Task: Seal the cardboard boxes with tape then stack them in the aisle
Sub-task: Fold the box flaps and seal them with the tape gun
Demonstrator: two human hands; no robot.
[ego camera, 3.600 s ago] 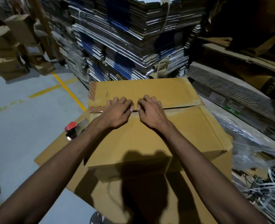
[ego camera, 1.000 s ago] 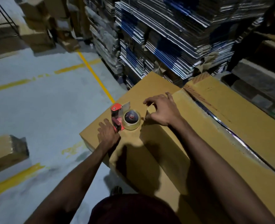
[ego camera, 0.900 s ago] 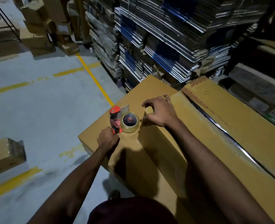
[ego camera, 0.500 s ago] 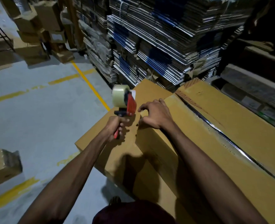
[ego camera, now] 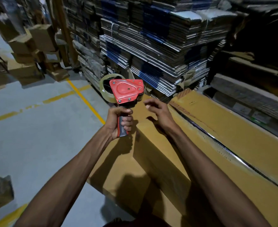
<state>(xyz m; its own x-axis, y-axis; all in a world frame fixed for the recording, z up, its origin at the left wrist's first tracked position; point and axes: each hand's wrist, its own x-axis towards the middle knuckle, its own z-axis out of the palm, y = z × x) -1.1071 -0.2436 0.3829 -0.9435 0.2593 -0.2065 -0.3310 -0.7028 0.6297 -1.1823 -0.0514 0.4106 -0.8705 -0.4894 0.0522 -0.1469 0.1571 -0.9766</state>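
The left hand (ego camera: pixel 119 121) grips the handle of a red tape dispenser with a clear tape roll (ego camera: pixel 124 91), held upright above the large brown cardboard box (ego camera: pixel 230 133). The right hand (ego camera: pixel 159 112) hovers beside it, fingers loosely spread, holding nothing.

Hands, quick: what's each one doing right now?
Left hand: grips the handle of the red tape dispenser, raised above the cardboard box.
Right hand: open, fingers loosely curled, holding nothing.

No text or label can be read.
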